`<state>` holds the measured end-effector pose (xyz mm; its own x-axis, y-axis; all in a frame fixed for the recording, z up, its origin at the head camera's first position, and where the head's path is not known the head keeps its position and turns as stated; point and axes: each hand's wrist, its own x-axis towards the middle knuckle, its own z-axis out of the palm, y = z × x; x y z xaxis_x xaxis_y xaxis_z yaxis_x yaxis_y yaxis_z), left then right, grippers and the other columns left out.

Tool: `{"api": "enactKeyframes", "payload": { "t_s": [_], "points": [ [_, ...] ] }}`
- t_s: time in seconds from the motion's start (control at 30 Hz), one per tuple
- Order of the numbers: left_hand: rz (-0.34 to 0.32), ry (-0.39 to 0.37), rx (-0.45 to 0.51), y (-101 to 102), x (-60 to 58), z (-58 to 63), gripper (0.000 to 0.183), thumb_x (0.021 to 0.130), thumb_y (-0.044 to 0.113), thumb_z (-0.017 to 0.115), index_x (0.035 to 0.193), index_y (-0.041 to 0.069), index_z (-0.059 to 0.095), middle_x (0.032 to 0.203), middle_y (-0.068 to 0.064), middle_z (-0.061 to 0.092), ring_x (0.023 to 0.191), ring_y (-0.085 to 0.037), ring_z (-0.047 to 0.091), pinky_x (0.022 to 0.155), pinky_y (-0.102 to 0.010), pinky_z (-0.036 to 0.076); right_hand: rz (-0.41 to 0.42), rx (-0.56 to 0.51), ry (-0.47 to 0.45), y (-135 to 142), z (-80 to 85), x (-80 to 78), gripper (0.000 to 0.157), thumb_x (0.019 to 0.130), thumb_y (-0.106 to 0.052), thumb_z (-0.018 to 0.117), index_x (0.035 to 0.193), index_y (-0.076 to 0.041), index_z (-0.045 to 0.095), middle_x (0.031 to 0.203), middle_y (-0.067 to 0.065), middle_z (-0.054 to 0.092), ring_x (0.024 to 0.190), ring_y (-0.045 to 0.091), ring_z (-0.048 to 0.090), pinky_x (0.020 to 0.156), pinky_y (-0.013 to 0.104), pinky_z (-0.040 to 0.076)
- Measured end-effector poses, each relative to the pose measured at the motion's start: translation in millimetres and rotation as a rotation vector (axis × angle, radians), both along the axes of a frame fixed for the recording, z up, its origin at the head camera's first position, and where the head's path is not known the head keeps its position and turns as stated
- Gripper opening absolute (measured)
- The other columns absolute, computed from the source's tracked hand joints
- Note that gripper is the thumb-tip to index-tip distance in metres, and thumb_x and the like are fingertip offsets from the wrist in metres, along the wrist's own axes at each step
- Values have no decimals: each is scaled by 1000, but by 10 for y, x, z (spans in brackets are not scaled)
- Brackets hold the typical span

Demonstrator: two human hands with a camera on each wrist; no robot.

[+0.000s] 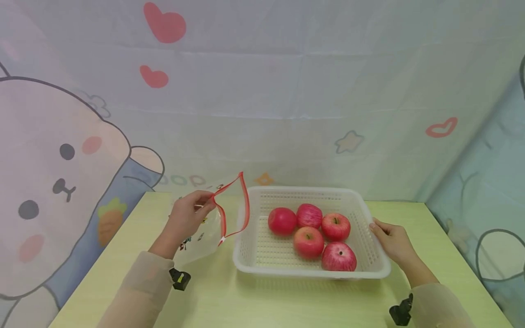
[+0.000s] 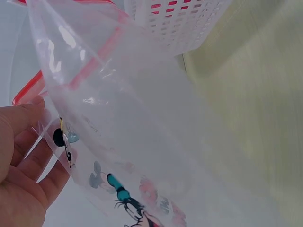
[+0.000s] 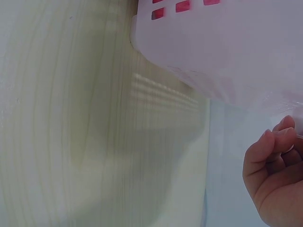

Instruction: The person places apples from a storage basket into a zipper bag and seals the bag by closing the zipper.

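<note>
My left hand (image 1: 186,222) pinches the edge of a clear zip bag (image 2: 142,113) with a red zip strip and cartoon prints. The bag's mouth gapes open toward the basket, its red edge overlapping the basket's left rim in the head view. Several red apples (image 1: 309,242) lie together in the white plastic basket (image 1: 275,269), mostly toward its middle and right. At the basket's right rim, my right hand (image 1: 393,241) grips with thumb on top and fingers curled beneath. In the right wrist view that hand (image 3: 277,175) holds the rim, and the basket's underside stands over its shadow.
A pale yellow wood-grain table (image 1: 287,305) lies under everything. Behind it hangs a light cloth backdrop (image 1: 262,91) printed with hearts and a cartoon bear, with another cloth side at the right. Both wrists carry small black mounts (image 1: 179,279).
</note>
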<state>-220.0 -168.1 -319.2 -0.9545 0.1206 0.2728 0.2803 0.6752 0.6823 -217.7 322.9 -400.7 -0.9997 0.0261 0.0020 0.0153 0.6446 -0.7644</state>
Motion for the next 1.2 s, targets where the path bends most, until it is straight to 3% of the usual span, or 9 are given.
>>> {"api": "enactKeyframes", "payload": {
  "t_s": [0.37,0.6,0.8,0.97,1.2],
  "points": [
    [-3,25,-27,95,-7,-13,33,91,17,63,121,5,61,107,-12,68,99,-28,64,89,-44,52,36,62,36,20,15,-25,53,100,-31,46,133,11,43,121,36,54,81,26,67,59,21,53],
    [-20,59,-24,134,-19,-38,31,90,13,65,118,3,62,105,-12,69,98,-28,65,89,-44,52,47,118,48,23,21,-27,51,99,-29,48,131,11,46,120,35,55,82,28,68,60,23,53],
    [-31,55,-18,170,-15,-36,32,89,14,66,119,4,62,106,-12,69,99,-27,64,89,-45,52,69,152,44,34,79,-30,49,98,-25,51,129,13,47,109,35,61,72,22,66,58,27,53],
    [-29,78,-33,180,-23,-35,33,86,11,68,118,3,63,103,-11,70,95,-26,65,89,-45,52,85,145,10,33,122,-37,51,98,-25,52,130,14,45,100,33,65,62,15,61,51,27,52],
    [-29,90,-56,174,-42,-29,34,87,10,67,120,2,63,104,-12,70,96,-26,66,89,-44,52,106,134,-17,22,165,-45,51,98,-25,52,131,14,44,96,31,66,60,13,61,50,29,53]
  ]
}}
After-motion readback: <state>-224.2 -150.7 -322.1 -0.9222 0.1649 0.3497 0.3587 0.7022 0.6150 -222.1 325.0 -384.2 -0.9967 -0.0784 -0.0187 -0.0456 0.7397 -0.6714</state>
